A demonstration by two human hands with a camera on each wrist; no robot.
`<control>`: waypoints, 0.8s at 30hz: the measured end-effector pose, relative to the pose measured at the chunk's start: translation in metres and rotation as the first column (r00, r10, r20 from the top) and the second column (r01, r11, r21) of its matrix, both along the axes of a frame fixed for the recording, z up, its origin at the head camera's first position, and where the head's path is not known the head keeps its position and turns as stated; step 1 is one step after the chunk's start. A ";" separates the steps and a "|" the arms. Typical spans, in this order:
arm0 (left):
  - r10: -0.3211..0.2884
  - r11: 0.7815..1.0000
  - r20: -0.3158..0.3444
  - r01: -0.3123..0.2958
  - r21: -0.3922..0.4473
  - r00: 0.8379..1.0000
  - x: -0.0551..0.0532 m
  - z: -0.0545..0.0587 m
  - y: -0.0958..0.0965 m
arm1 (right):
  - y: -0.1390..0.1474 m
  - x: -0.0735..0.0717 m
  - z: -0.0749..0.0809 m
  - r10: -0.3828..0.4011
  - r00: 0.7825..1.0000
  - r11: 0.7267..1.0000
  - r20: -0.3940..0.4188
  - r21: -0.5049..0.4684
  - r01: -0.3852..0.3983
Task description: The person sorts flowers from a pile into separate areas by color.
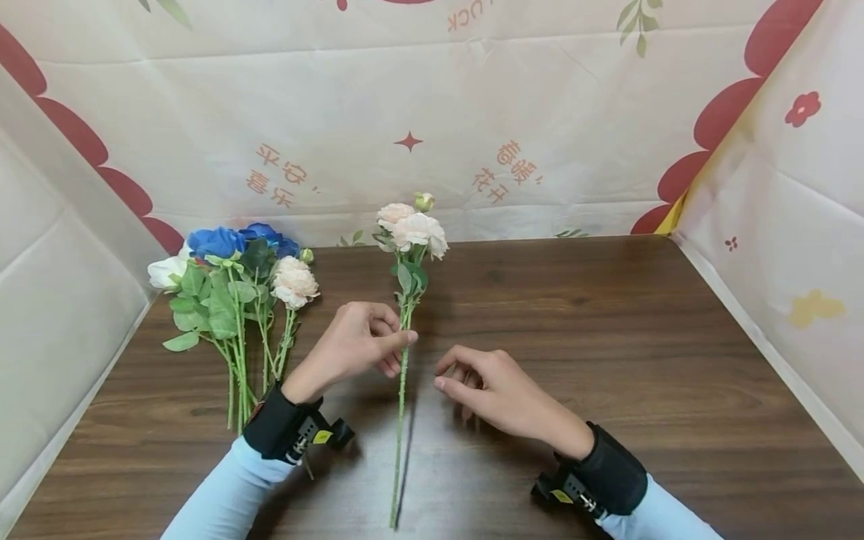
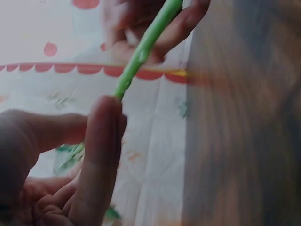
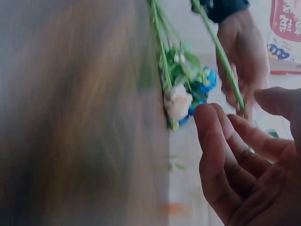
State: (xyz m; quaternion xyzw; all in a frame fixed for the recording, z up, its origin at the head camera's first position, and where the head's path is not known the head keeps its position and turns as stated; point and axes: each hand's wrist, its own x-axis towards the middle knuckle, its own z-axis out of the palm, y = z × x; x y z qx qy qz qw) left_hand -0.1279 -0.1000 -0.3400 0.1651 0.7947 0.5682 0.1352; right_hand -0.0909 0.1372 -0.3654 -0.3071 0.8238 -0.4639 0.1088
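In the head view my left hand [image 1: 361, 341] pinches the green stem of an artificial flower [image 1: 420, 231] between thumb and fingers. Its pale pink blooms and a small green bud point away from me, and the long bare stem runs back toward the near side. The left wrist view shows the pinched stem [image 2: 141, 56] close up, with thumb and fingertip on either side. My right hand [image 1: 496, 390] is held to the right of the stem, fingers loosely bent and nothing in them. From the right wrist view, the fingers [image 3: 218, 155] overlap the lower part of the stem.
A bunch of artificial flowers [image 1: 226, 300] with blue, white and pale pink blooms lies at the left of the brown wooden table [image 1: 574, 315]. Printed white cloth [image 1: 364, 105] stands behind and along both sides of the table.
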 end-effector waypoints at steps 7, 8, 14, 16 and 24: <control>0.028 0.993 -0.001 -0.028 0.112 1.000 0.007 -0.008 0.019 | -0.014 0.008 -0.001 -0.075 0.975 0.983 0.207 -0.148 0.107; 0.034 0.992 0.007 -0.035 0.120 0.999 0.008 -0.009 0.021 | -0.015 0.009 -0.001 -0.082 0.970 0.979 0.228 -0.166 0.122; 0.099 0.986 0.002 -0.098 0.135 0.995 0.014 -0.011 0.031 | -0.019 0.011 -0.001 -0.124 0.957 0.964 0.262 -0.199 0.179; 0.111 0.985 -0.021 -0.107 0.133 0.994 0.016 -0.010 0.032 | -0.020 0.012 0.000 -0.136 0.956 0.961 0.260 -0.201 0.191; 0.095 0.991 -0.063 -0.088 0.104 0.993 0.020 -0.013 0.039 | -0.019 0.012 0.001 -0.144 0.952 0.949 0.270 -0.236 0.210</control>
